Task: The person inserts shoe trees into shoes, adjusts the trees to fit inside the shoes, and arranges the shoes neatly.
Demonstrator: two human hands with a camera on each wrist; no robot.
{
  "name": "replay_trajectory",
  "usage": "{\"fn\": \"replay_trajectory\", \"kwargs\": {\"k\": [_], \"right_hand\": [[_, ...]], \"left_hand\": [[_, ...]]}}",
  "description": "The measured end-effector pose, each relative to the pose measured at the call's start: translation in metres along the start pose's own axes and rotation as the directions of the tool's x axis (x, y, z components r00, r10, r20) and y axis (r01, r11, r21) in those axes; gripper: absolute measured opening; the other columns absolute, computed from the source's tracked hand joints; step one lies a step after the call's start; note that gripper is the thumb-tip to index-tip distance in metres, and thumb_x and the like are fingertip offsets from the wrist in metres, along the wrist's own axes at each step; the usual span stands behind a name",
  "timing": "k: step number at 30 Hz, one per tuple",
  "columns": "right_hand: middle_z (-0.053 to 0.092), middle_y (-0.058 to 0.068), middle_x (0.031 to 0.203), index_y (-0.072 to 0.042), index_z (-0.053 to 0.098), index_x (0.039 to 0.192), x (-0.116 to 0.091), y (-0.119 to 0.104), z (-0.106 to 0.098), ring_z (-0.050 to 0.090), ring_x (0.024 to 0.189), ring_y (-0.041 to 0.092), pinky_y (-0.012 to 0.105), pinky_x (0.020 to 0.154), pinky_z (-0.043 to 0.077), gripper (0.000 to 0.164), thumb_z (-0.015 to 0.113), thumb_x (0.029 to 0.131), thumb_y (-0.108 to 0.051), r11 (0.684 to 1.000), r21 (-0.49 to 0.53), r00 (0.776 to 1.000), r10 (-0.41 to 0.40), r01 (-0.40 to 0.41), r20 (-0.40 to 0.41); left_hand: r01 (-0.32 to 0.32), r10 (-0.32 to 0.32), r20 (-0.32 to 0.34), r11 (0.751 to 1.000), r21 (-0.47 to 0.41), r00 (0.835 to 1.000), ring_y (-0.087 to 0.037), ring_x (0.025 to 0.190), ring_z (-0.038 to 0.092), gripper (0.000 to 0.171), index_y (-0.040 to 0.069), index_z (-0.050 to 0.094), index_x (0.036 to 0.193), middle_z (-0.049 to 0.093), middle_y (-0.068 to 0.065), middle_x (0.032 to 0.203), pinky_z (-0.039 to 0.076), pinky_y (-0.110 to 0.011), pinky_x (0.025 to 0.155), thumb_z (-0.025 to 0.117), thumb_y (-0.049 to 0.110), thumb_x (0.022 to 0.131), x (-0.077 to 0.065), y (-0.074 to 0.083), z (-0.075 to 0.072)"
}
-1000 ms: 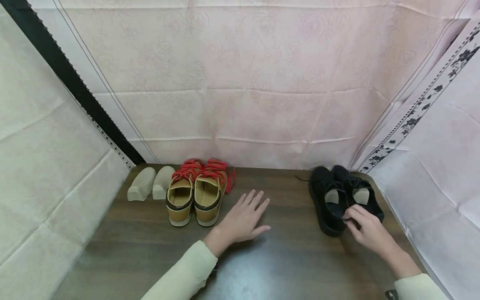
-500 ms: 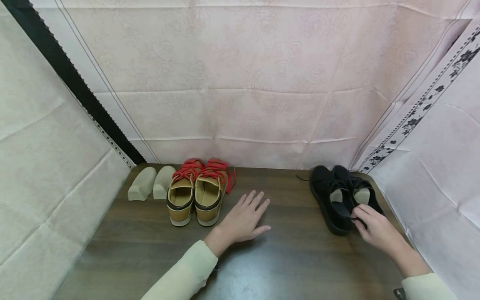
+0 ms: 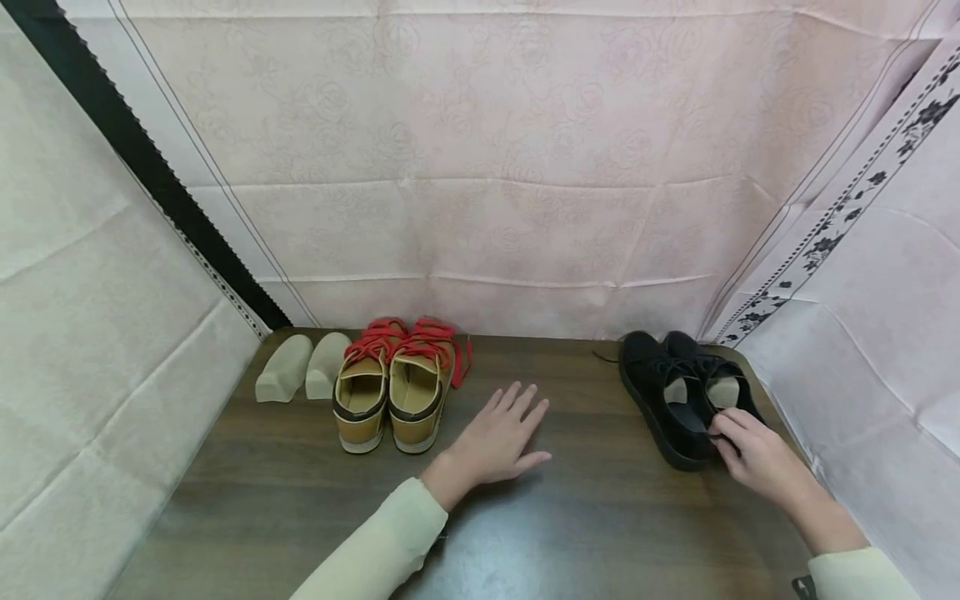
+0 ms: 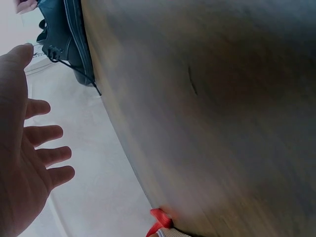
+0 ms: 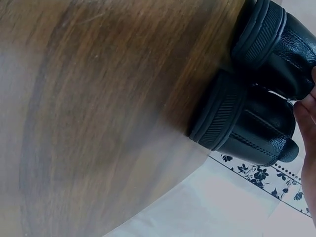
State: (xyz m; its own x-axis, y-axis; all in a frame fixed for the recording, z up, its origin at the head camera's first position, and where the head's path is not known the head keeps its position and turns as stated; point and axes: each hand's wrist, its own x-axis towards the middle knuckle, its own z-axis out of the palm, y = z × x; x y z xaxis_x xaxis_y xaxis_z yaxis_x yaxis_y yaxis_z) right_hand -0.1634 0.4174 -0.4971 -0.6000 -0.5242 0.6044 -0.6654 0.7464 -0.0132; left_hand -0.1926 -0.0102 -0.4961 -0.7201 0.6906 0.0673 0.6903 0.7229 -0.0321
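Near the right wall, two black lace-up shoes stand side by side, toes toward the back wall. My right hand (image 3: 757, 458) pinches the heel rim of the left black shoe (image 3: 652, 408); in the right wrist view, fingers and thumb meet at its collar (image 5: 301, 86). Partly behind that hand is the right black shoe (image 3: 684, 346), whose heel (image 5: 256, 128) shows in the right wrist view. A pale insert (image 3: 677, 392) sits inside each shoe. My left hand (image 3: 495, 437) hovers over the wooden surface with fingers spread, holding nothing.
Tan shoes (image 3: 415, 433) with red laces (image 3: 431, 333) stand left of my left hand. Two pale rounded blocks (image 3: 285, 371) lie beside them. Patterned cloth walls (image 3: 487, 233) border the wooden surface (image 3: 555, 517) at back and both sides.
The right hand and the left black shoe's heel have shifted right, bringing the shoe closer against its mate. My left hand has moved slightly right.
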Motion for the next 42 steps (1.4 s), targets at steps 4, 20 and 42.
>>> {"fn": "replay_trajectory", "kwargs": {"k": [4, 20, 42], "right_hand": [[0.061, 0.0, 0.089, -0.009, 0.063, 0.084, -0.0014, 0.0022, 0.0008, 0.055, 0.084, 0.015, 0.03, 0.073, 0.043, 0.046, 0.034, 0.109, -0.035, 1.0, 0.002, 1.0, -0.001, 0.001, -0.009], [0.061, 0.0, 0.088, -0.01, 0.062, 0.084, -0.0037, 0.0074, -0.0015, 0.054, 0.083, 0.014, 0.032, 0.073, 0.043, 0.049, 0.032, 0.11, -0.037, 1.0, -0.01, 1.0, 0.013, -0.013, -0.012], [0.063, 0.0, 0.092, -0.01, 0.063, 0.088, -0.006, 0.0042, -0.0019, 0.057, 0.087, 0.019, 0.03, 0.077, 0.043, 0.023, 0.066, 0.071, 0.005, 0.998, 0.006, 0.998, 0.066, -0.066, 0.006]], "left_hand": [[0.0, 0.0, -0.005, 1.0, 0.0, 1.0, -0.038, 0.156, 0.027, 0.08, 0.015, 0.03, 0.163, 0.027, -0.015, 0.169, 0.029, -0.053, 0.125, 0.042, 0.066, 0.103, 0.0022, 0.0025, 0.0003], [0.008, -0.008, 0.002, 1.0, 0.015, 1.0, -0.038, 0.155, 0.029, 0.079, 0.015, 0.031, 0.163, 0.029, -0.015, 0.169, 0.03, -0.052, 0.124, 0.043, 0.065, 0.103, 0.0013, 0.0052, -0.0009], [0.024, -0.024, 0.03, 1.0, -0.001, 0.999, -0.037, 0.156, 0.026, 0.08, 0.015, 0.029, 0.164, 0.027, -0.015, 0.17, 0.028, -0.053, 0.125, 0.041, 0.066, 0.103, 0.0018, 0.0013, -0.003]]}}
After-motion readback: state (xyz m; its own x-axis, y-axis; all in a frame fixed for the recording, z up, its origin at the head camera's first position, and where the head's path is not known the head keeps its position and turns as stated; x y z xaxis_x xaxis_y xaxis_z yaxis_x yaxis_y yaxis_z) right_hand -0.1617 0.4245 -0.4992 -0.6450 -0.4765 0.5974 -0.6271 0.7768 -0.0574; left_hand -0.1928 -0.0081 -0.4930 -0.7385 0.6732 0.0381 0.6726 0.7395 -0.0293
